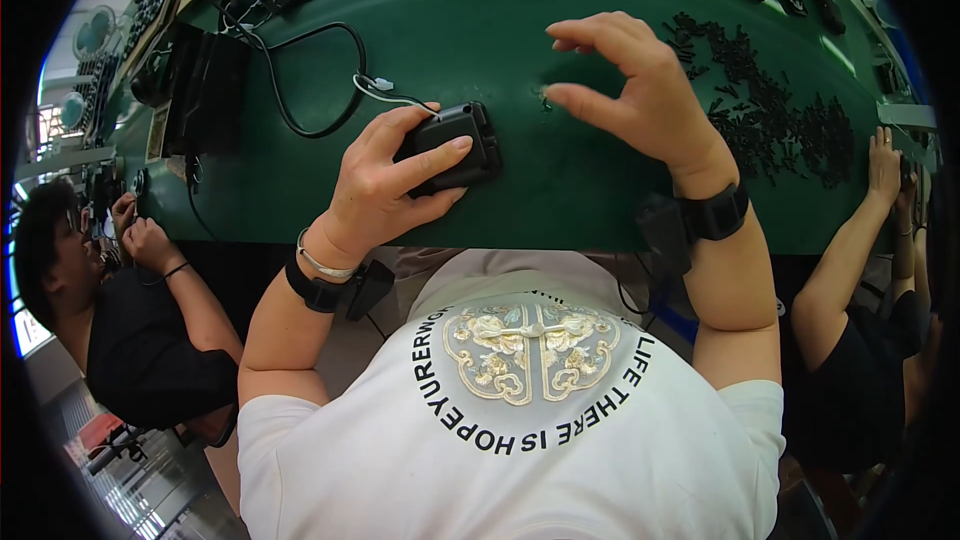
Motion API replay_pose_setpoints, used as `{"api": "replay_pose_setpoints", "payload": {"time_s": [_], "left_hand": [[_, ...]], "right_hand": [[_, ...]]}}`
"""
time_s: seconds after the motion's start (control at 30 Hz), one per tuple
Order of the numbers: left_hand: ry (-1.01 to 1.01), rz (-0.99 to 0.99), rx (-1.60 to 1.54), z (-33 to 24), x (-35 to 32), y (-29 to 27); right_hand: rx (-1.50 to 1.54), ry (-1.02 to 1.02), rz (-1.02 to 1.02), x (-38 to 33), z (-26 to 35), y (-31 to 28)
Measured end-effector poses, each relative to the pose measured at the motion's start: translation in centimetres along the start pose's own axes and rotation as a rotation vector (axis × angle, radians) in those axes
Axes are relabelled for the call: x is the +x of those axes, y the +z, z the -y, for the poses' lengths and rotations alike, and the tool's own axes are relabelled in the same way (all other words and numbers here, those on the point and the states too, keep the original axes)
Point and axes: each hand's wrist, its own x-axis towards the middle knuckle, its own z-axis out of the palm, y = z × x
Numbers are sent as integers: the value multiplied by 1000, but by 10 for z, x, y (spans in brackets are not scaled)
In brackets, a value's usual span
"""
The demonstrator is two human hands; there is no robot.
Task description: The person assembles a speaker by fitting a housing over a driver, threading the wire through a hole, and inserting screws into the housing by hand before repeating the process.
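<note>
Housing (452, 148), small and black, sits clamped in my left hand (385, 185); right of it my right hand (640, 90) hovers spread and empty near the screw pile (775, 110), so I judge no screw fitted yet.

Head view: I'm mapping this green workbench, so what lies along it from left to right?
Black box-shaped unit → looped black cable → left hand gripping a small black rectangular plastic part → open right hand → heap of small black screws.

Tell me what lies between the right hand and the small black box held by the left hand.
In the head view, only bare green table separates the right hand from the black box gripped by the left hand.
</note>
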Motion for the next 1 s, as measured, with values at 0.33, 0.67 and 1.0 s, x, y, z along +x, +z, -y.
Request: {"api": "replay_pose_setpoints", "payload": {"time_s": [0.33, 0.67, 1.0], "left_hand": [[-162, -68, -625, 26, -8, -10], [-53, 15, -261, 15, -1, -9], [68, 167, 16, 6, 5, -20]], "right_hand": [[292, 155, -209, -3, 6, -5], [596, 461, -72, 2, 20, 4], [722, 738, -121, -73, 35, -9]]}}
